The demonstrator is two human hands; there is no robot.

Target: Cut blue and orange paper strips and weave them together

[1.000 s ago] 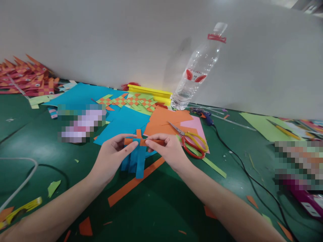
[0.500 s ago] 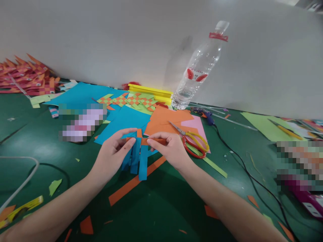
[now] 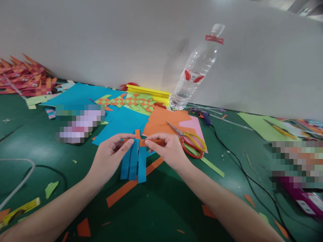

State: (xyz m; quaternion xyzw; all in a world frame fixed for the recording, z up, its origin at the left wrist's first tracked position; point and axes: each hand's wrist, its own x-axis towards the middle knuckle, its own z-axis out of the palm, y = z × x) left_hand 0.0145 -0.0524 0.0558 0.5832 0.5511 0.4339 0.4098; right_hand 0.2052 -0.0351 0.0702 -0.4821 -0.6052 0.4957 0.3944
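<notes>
Between my two hands hangs a woven paper piece, with blue strips (image 3: 133,159) pointing down and an orange strip (image 3: 142,143) running crosswise. My left hand (image 3: 111,151) pinches its left side between thumb and fingers. The right end of the orange strip is pinched in my right hand (image 3: 165,146). A short orange end (image 3: 137,133) sticks up at the top. Below the piece, a long orange strip (image 3: 121,193) lies diagonally on the green table (image 3: 156,215).
Scissors (image 3: 189,139) lie right of my right hand on orange paper (image 3: 164,121). Behind are blue sheets (image 3: 123,121), woven paper fish (image 3: 118,101) and a leaning bottle (image 3: 194,70). A glue gun (image 3: 205,117) trails a black cord at right.
The blue strips have swung and spread, so more of their faces shows. Both hands keep their pinch. The whole view has shifted slightly.
</notes>
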